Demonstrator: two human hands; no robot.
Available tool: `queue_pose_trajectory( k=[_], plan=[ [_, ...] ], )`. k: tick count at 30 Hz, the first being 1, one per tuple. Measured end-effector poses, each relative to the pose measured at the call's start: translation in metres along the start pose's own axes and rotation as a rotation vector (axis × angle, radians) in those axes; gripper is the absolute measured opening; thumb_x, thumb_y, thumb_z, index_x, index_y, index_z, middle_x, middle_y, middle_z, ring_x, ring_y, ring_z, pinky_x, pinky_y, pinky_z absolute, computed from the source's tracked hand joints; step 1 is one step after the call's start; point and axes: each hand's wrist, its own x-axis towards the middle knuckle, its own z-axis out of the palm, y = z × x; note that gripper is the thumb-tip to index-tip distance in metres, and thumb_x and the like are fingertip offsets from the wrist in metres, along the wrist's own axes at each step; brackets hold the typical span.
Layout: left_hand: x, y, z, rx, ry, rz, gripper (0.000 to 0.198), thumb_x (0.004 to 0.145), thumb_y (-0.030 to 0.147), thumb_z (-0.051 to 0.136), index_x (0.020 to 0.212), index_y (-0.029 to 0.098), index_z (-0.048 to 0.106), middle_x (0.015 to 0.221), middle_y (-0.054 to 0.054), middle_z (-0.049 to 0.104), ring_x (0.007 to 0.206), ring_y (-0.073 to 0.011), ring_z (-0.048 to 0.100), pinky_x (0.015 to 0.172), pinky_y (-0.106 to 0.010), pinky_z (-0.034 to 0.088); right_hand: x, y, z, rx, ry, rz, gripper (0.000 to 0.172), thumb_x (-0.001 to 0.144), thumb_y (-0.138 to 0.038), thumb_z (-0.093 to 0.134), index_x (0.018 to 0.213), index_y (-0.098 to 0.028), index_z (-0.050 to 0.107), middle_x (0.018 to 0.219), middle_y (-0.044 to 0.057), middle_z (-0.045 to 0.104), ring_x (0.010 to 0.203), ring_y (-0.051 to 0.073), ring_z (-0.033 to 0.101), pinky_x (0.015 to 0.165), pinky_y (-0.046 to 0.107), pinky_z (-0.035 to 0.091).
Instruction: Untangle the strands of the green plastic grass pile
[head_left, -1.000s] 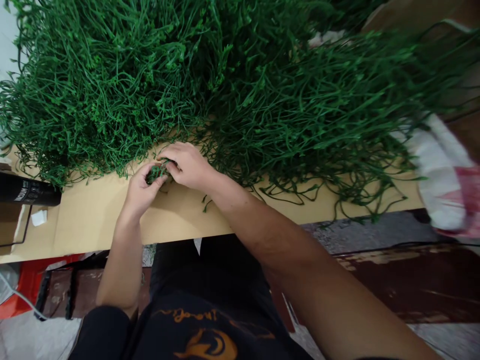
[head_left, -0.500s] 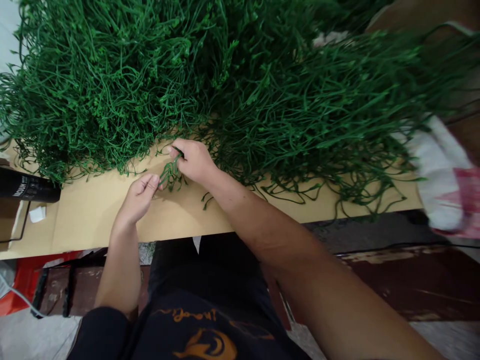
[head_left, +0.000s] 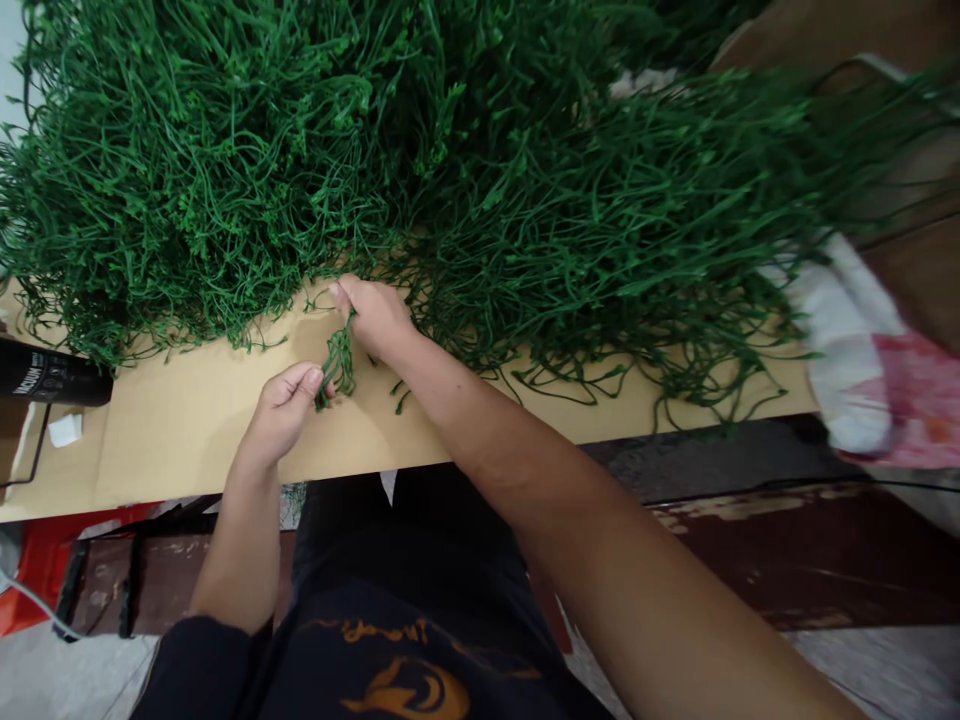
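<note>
A big heap of thin green artificial stems [head_left: 465,170] covers the far part of a brown cardboard sheet [head_left: 187,420]. A small green sprig [head_left: 339,358] stretches between my hands at the heap's near edge. My right hand [head_left: 371,315] is closed on the sprig's upper end, fingers curled round it. My left hand [head_left: 283,405] pinches the lower end between thumb and fingers. A few loose green bits [head_left: 397,395] lie on the cardboard just right of the sprig.
A black cylinder with white print [head_left: 45,372] lies at the left edge, with a small white scrap [head_left: 64,430] beside it. A white and pink cloth [head_left: 870,370] sits at the right. Dark brown wood [head_left: 810,550] and a red object [head_left: 30,570] lie below the cardboard's edge.
My hands were together on the sprig against the heap; they have drawn apart, the left moving down and toward me, so the sprig now hangs stretched between them.
</note>
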Motion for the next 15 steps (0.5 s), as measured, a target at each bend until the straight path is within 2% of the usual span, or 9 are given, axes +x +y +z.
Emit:
queue_pose_trajectory(
  k=[8, 11, 15],
  plan=[
    [0.003, -0.001, -0.013, 0.169, 0.001, 0.041, 0.044, 0.082, 0.057, 0.040, 0.063, 0.018, 0.050, 0.062, 0.000, 0.049, 0.061, -0.0117, 0.044, 0.063, -0.025, 0.039, 0.000, 0.009, 0.005, 0.121, 0.058, -0.035, 0.041, 0.093, -0.039, 0.020, 0.086, -0.018, 0.055, 0.068, 0.003, 0.053, 0.064, 0.014, 0.044, 0.062, 0.026, 0.031],
    [0.002, 0.000, -0.013, 0.180, -0.028, 0.082, 0.042, 0.083, 0.054, 0.040, 0.066, 0.018, 0.051, 0.066, -0.001, 0.050, 0.065, -0.0123, 0.045, 0.066, -0.026, 0.039, 0.000, 0.009, 0.006, 0.133, 0.062, -0.030, 0.040, 0.093, -0.038, 0.020, 0.086, -0.018, 0.055, 0.069, 0.003, 0.053, 0.066, 0.014, 0.046, 0.064, 0.025, 0.032],
    [-0.002, 0.002, -0.005, 0.114, -0.064, 0.118, 0.041, 0.083, 0.051, 0.043, 0.060, 0.018, 0.046, 0.059, 0.001, 0.043, 0.059, -0.0107, 0.040, 0.059, -0.025, 0.035, -0.001, 0.006, 0.004, 0.090, 0.035, 0.002, 0.041, 0.093, -0.039, 0.020, 0.086, -0.019, 0.055, 0.069, 0.004, 0.055, 0.065, 0.015, 0.047, 0.062, 0.026, 0.030]
  ],
)
